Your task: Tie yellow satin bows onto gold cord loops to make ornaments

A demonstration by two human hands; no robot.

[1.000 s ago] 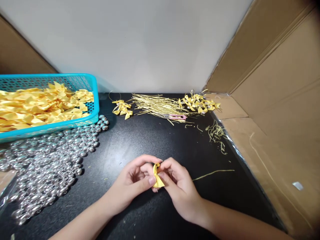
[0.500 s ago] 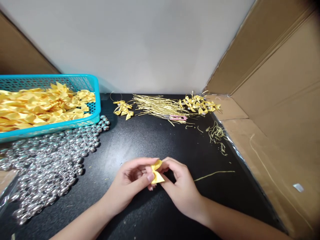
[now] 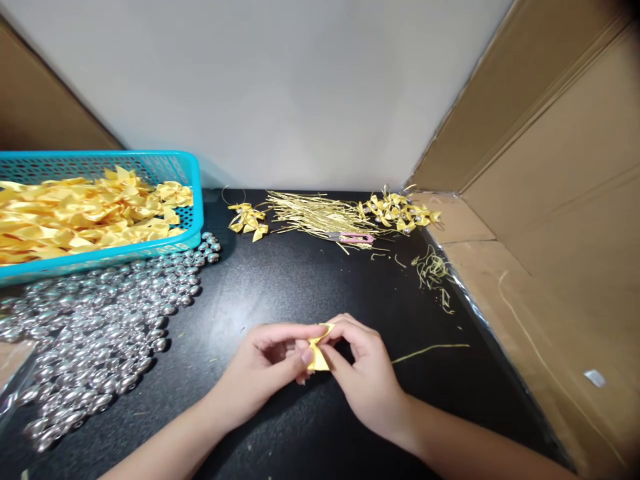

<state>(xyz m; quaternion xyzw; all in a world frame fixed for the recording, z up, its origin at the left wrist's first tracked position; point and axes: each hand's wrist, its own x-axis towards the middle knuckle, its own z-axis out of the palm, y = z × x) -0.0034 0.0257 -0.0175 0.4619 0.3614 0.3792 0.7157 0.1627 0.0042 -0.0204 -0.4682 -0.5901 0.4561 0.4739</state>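
A yellow ribbon bow is held just above the black table, between my two hands. My left hand pinches it between thumb and fingers from the left. From the other side, my right hand closes thumb and forefinger on the bow's middle and right part. The bow is partly hidden by my fingers. A gold cord lies to the right of my right hand; its near end disappears behind that hand.
A turquoise basket of yellow bows stands back left, with silver beads spread before it. At the back lie gold cords, pink-handled snips, and beaded bows. Cord scraps sit right, beside cardboard.
My right fingers have come further over the bow, and my left forefinger now presses its upper part, hiding more of it. The view has shifted very slightly.
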